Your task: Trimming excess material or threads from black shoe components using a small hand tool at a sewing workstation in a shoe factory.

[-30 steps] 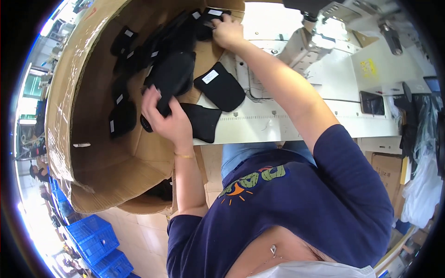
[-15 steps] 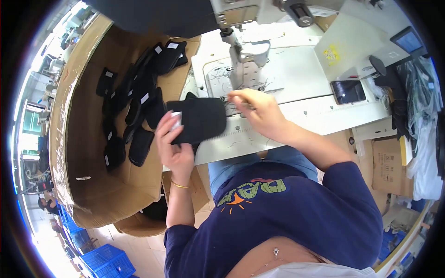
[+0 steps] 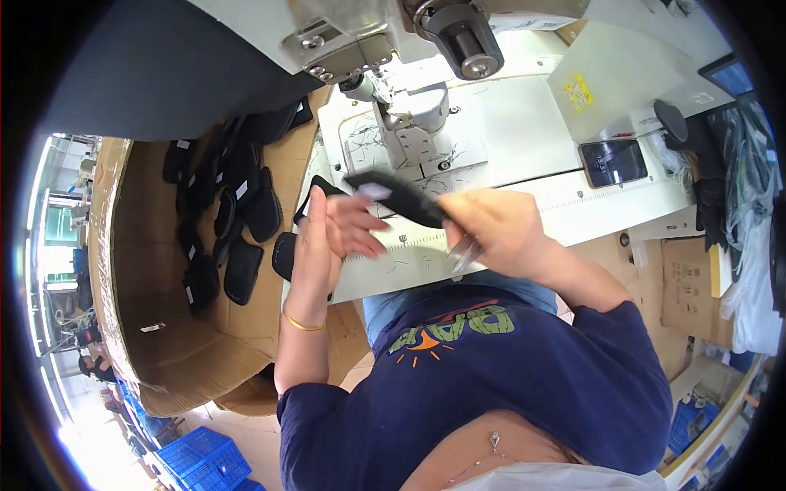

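My right hand (image 3: pixel 499 233) pinches one end of a flat black fabric piece (image 3: pixel 403 199), which is tilted above the sewing machine table's front edge. A white label shows at the piece's left end. Something thin and shiny (image 3: pixel 465 255) pokes out below the right hand's fingers; its kind is unclear. My left hand (image 3: pixel 340 233), blurred by motion, has its fingers spread just below the label and grips nothing. Beside it, on the table's left edge, more black pieces (image 3: pixel 284 255) lie partly behind the hand.
A large cardboard box (image 3: pixel 176 360) on the left holds many similar black pieces (image 3: pixel 243 272). The sewing machine head (image 3: pixel 401 135) stands beyond my hands, with thread scraps around it. A phone (image 3: pixel 612 163) lies to the right on the white table (image 3: pixel 524 123). Blue crates (image 3: pixel 201 462) stand at lower left.
The black piece has passed from my left hand to my right and is now tilted. My left hand has let go and opened. The view has shifted, bringing the machine head closer.
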`<act>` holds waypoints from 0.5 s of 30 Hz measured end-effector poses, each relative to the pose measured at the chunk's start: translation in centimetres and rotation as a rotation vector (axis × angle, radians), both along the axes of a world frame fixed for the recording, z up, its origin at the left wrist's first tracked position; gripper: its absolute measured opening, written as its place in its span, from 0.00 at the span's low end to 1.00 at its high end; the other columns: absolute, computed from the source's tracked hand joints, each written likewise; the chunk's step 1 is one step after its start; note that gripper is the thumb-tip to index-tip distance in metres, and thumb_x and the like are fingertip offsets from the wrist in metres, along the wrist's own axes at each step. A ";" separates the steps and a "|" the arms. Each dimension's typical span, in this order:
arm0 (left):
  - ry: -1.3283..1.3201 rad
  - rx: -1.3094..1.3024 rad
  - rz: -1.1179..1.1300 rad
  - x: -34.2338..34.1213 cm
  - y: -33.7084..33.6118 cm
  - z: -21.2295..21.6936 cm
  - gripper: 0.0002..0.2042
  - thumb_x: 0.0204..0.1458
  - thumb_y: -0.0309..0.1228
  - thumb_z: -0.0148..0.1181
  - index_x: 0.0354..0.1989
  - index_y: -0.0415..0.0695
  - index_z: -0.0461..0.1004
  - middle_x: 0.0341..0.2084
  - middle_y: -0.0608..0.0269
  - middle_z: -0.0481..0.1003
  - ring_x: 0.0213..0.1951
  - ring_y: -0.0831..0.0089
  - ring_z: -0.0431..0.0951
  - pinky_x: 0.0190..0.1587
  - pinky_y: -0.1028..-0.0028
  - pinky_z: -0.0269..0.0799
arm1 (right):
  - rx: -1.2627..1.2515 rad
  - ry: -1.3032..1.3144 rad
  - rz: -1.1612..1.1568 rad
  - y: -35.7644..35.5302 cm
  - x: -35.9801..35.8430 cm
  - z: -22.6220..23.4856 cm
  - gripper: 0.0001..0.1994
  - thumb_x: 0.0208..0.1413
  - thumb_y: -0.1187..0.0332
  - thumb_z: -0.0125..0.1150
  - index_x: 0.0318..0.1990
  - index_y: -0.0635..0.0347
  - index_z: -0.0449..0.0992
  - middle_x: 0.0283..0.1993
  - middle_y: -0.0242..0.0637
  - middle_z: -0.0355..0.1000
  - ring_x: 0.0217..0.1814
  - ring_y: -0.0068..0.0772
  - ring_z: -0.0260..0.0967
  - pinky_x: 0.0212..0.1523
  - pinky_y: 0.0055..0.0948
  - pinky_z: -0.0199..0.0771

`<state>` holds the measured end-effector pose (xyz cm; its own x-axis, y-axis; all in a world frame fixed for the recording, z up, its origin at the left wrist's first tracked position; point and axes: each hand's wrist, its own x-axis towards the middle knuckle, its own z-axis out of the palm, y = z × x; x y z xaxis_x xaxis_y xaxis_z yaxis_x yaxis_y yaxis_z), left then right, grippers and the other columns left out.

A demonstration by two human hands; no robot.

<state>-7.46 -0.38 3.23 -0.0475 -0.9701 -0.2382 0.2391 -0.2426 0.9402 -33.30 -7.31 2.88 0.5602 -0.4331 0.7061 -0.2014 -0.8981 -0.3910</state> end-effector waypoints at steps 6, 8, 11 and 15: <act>0.055 0.102 -0.004 -0.5 -1.9 2.1 0.20 0.59 0.41 0.56 0.51 0.37 0.70 0.41 0.58 0.77 0.40 0.72 0.79 0.42 0.74 0.76 | -0.166 0.030 0.239 0.2 2.1 -0.3 0.15 0.44 0.68 0.68 0.42 0.59 0.78 0.37 0.32 0.71 0.27 0.25 0.71 0.20 0.25 0.69; -0.091 -0.017 -0.221 0.9 -2.6 3.3 0.16 0.53 0.31 0.63 0.47 0.38 0.70 0.38 0.64 0.75 0.38 0.78 0.76 0.43 0.78 0.73 | -0.041 0.004 0.066 0.0 1.9 1.0 0.15 0.46 0.68 0.67 0.43 0.59 0.78 0.37 0.34 0.71 0.27 0.27 0.71 0.22 0.26 0.70; -0.348 -0.190 -0.320 1.2 -4.6 5.9 0.14 0.52 0.29 0.64 0.45 0.38 0.70 0.36 0.68 0.74 0.37 0.83 0.73 0.43 0.80 0.70 | 0.438 0.011 0.046 -1.0 1.6 0.7 0.08 0.58 0.71 0.59 0.42 0.64 0.76 0.29 0.38 0.73 0.26 0.31 0.73 0.28 0.26 0.72; -0.489 -0.289 -0.294 1.1 -7.7 8.1 0.15 0.51 0.32 0.66 0.44 0.37 0.74 0.34 0.69 0.75 0.38 0.82 0.73 0.42 0.80 0.69 | 0.758 -0.079 0.151 -0.4 2.2 1.9 0.09 0.62 0.68 0.56 0.34 0.66 0.73 0.22 0.36 0.71 0.23 0.24 0.72 0.26 0.23 0.69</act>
